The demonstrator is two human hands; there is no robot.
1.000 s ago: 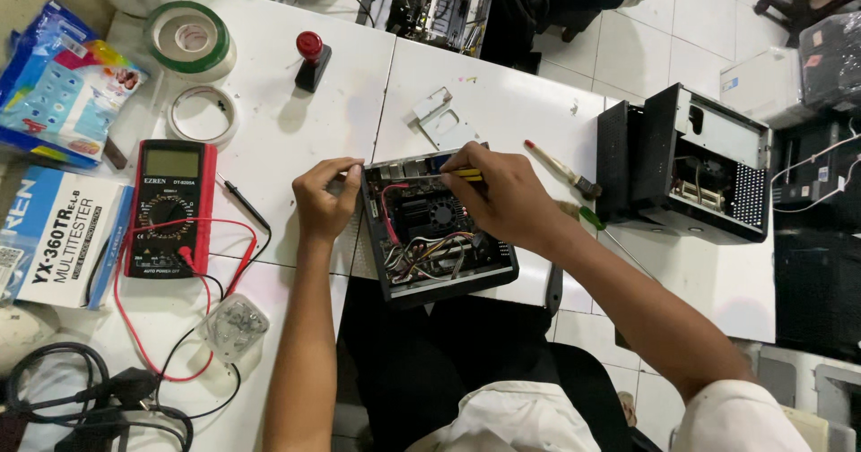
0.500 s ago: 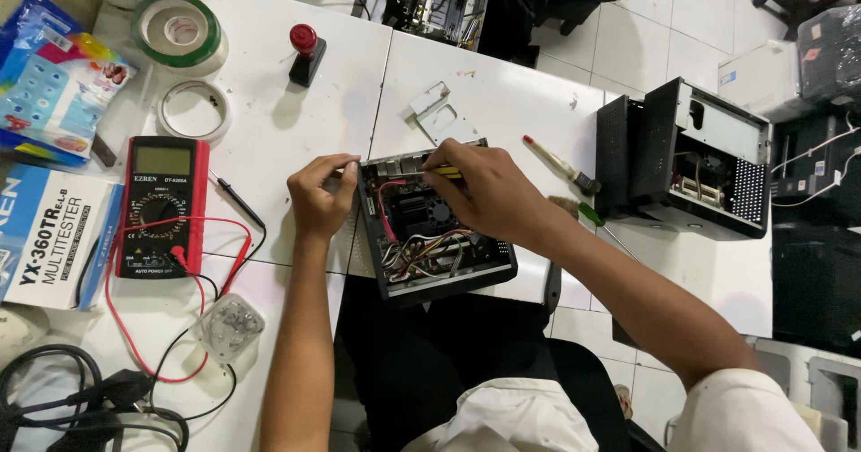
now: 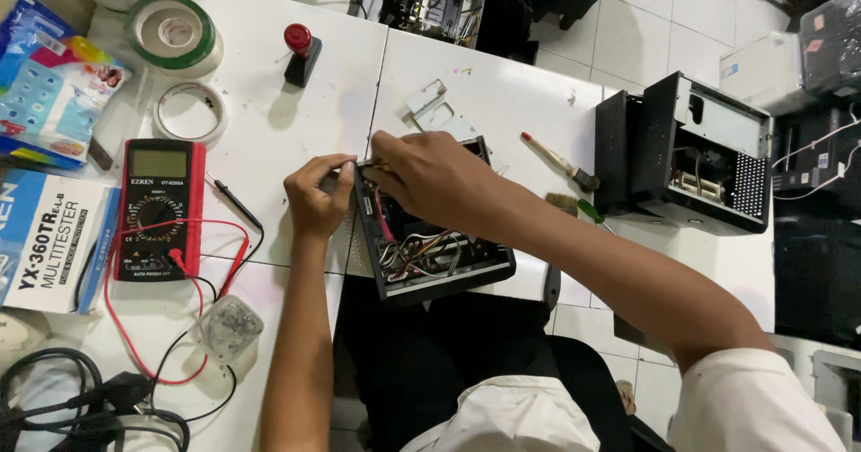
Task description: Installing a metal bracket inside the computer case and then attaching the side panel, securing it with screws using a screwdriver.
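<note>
This was an electronics repair workshop. A red digital multimeter with red and black probe leads (image 3: pixel 159 210) lay at centre left on the white worktable (image 3: pixel 484 93), with a boxed tester (image 3: pixel 49 241) at the far left. Rolls of tape (image 3: pixel 173 35) sat at the upper left. An opened black metal power-supply box with bundled coloured wires (image 3: pixel 435 246) occupied the centre. A gutted black computer case (image 3: pixel 691 152) stood on the tiled floor at the right, and a small brush (image 3: pixel 560 161) lay beside it.
</note>
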